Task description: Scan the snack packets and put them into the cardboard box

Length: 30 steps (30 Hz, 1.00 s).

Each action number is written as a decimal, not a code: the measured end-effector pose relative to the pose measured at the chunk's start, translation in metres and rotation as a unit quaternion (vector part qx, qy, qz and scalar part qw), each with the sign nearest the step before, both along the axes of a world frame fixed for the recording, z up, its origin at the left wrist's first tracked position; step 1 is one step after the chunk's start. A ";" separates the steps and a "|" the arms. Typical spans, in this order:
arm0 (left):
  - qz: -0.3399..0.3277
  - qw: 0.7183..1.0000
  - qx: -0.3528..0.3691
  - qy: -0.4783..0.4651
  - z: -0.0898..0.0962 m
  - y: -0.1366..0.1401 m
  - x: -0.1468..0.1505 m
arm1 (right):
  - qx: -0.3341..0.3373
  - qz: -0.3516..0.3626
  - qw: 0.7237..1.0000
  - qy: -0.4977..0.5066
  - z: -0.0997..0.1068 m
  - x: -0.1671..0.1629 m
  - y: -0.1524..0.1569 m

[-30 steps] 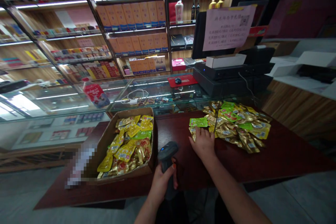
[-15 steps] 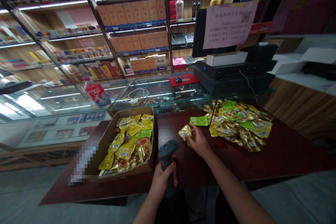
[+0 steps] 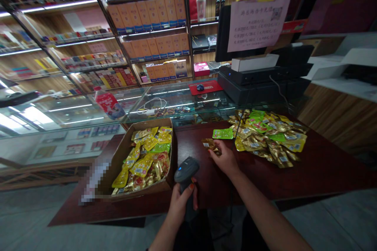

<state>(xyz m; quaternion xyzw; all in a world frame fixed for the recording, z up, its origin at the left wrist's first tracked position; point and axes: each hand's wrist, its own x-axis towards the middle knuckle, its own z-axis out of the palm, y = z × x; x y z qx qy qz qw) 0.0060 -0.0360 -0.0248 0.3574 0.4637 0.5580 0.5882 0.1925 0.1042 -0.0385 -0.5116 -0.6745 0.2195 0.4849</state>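
Note:
My left hand (image 3: 183, 200) is wrapped round the handle of a dark grey barcode scanner (image 3: 187, 168), whose head shows a small blue light. Between the thumb and fingers of my right hand (image 3: 225, 157) is a gold snack packet (image 3: 209, 144) with a white label patch, low over the dark red tabletop (image 3: 191, 141). Just beyond it lies a single green packet (image 3: 223, 133). A heap of gold, yellow and green packets (image 3: 265, 135) spreads to the right. On the left stands an open cardboard box (image 3: 173, 157) with many similar packets inside.
Behind the table runs a glass counter (image 3: 176, 100) with a mouse (image 3: 200, 87) on a red pad and a white cable (image 3: 156, 104). A monitor (image 3: 224, 35) carries a pink paper sign (image 3: 259, 23). A red-labelled bottle (image 3: 108, 102) stands at left. Stocked shelves line the back.
The packet in my right hand has tilted flatter, so its label patch shows differently. My left hand has turned the scanner head slightly to the left.

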 end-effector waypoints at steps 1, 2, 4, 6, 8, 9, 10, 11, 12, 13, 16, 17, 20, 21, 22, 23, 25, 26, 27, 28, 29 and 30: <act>0.006 1.000 0.000 0.002 -0.002 0.002 0.000 | 0.010 0.002 1.000 -0.016 0.001 0.001 -0.001; 0.015 1.000 -0.002 0.004 -0.002 0.003 0.001 | 0.024 0.009 0.999 -0.033 0.003 0.002 -0.001; 0.034 0.999 -0.012 0.005 -0.003 0.006 0.002 | 0.057 0.030 0.995 -0.071 0.005 0.003 -0.002; 0.045 0.999 -0.027 0.005 -0.001 0.008 0.003 | 0.090 0.044 0.990 -0.098 0.006 0.004 -0.002; 0.043 0.998 -0.036 0.005 0.000 0.010 0.004 | 0.111 0.044 0.987 -0.104 0.005 0.004 -0.001; 0.039 0.999 -0.037 0.005 0.001 0.010 0.004 | 0.116 0.040 0.987 -0.102 0.003 0.004 0.000; 0.032 0.999 -0.034 0.004 0.001 0.010 0.004 | 0.118 0.033 0.987 -0.099 0.002 0.004 0.001; 0.026 0.999 -0.030 0.003 0.001 0.010 0.003 | 0.119 0.025 0.988 -0.097 0.000 0.003 0.002; 0.020 0.999 -0.025 0.001 0.001 0.010 0.003 | 0.118 0.017 0.988 -0.097 -0.001 0.003 0.003; 0.014 1.000 -0.021 -0.002 0.001 0.010 0.003 | 0.117 0.010 0.988 -0.097 -0.003 0.003 0.004; 0.006 1.000 -0.016 -0.009 0.000 0.010 0.002 | 0.116 0.002 0.989 -0.096 -0.005 0.002 0.005; 0.005 1.000 -0.016 -0.009 -0.001 0.010 0.002 | 0.115 0.002 0.989 -0.095 -0.005 0.002 0.005; 0.007 1.000 -0.018 -0.008 -0.002 0.010 0.002 | 0.112 0.002 0.990 -0.091 -0.004 0.002 0.005; 0.007 1.000 -0.019 -0.008 -0.002 0.009 0.001 | 0.110 0.001 0.990 -0.088 -0.004 0.002 0.005; 0.006 1.000 -0.019 -0.008 -0.003 0.009 0.001 | 0.109 0.000 0.990 -0.085 -0.004 0.002 0.005; 0.006 1.000 -0.018 -0.010 -0.004 0.009 0.001 | 0.109 0.000 0.991 -0.082 -0.004 0.002 0.005; 0.002 1.000 -0.013 -0.015 -0.005 0.008 0.000 | 0.111 0.002 0.991 -0.077 -0.004 0.002 0.005; 0.000 1.000 -0.011 -0.018 -0.006 0.008 0.000 | 0.112 0.004 0.991 -0.074 -0.004 0.002 0.005; -0.002 1.000 -0.009 -0.021 -0.006 0.008 0.000 | 0.114 0.005 0.991 -0.072 -0.004 0.002 0.005; -0.003 1.000 -0.009 -0.023 -0.006 0.007 -0.001 | 0.114 0.005 0.991 -0.071 -0.005 0.002 0.005; -0.003 1.000 -0.009 -0.024 -0.007 0.007 -0.001 | 0.112 0.005 0.991 -0.070 -0.005 0.002 0.005; -0.002 1.000 -0.009 -0.025 -0.007 0.007 -0.001 | 0.108 0.005 0.992 -0.070 -0.005 0.002 0.005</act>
